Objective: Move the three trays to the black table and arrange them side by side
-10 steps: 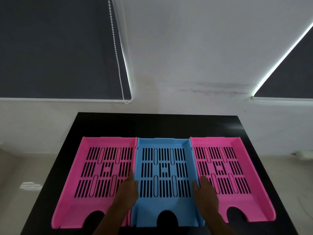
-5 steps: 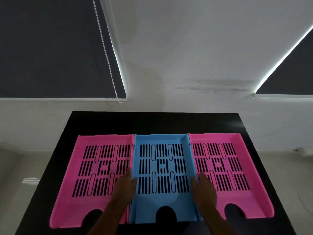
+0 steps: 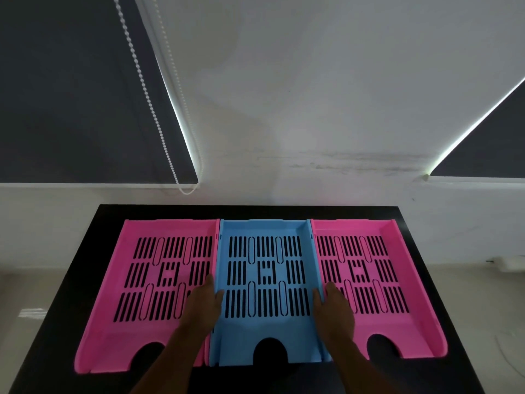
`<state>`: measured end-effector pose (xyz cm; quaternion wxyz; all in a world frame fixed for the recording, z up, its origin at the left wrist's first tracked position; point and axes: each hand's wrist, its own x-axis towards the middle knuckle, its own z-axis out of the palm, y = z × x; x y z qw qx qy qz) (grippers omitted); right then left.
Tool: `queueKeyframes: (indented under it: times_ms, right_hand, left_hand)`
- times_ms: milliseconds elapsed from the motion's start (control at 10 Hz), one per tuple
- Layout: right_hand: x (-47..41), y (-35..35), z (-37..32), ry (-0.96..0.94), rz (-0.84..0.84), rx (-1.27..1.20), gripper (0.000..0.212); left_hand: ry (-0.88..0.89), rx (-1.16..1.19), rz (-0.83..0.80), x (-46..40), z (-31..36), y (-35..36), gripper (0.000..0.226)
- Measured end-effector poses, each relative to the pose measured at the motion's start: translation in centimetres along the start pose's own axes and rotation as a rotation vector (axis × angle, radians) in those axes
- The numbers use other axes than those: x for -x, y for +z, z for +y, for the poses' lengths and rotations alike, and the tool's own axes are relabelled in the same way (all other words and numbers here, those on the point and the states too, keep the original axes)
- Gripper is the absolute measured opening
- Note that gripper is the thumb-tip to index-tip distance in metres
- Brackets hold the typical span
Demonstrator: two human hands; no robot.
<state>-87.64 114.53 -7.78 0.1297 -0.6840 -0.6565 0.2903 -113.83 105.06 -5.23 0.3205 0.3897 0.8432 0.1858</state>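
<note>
Three slotted plastic trays lie side by side on the black table, their sides touching. A blue tray is in the middle, with a pink tray on its left and another pink tray on its right. My left hand rests over the blue tray's left wall, thumb inside the blue tray. My right hand grips the blue tray's right wall in the same way. Both forearms come in from the bottom edge.
The table stands against a white wall. Dark roller blinds hang at upper left and upper right, with a bead cord beside the left one. Pale floor shows on both sides of the table.
The three trays and both hands appear higher and nearer the table's far edge in view than before; the camera has also shifted. My hands keep the same hold on the blue tray.
</note>
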Motion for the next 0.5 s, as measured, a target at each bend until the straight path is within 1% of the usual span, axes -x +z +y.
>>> queueKeyframes:
  times_ms: [300, 400, 500]
  right_hand:
    - [-2.0, 0.0, -1.0, 0.01, -0.006, -0.016, 0.018]
    - [-1.9, -0.4, -1.4, 0.047, -0.051, -0.056, 0.018]
    - [-1.8, -0.7, -1.1, 0.055, -0.076, -0.086, 0.017]
  left_hand:
    - [0.028, -0.02, 0.017, -2.4, 0.4, -0.2, 0.046]
    - [0.062, -0.017, 0.009, -2.1, 0.1, 0.0, 0.051]
    - [0.059, 0.024, 0.001, -1.5, -0.5, 0.4, 0.06]
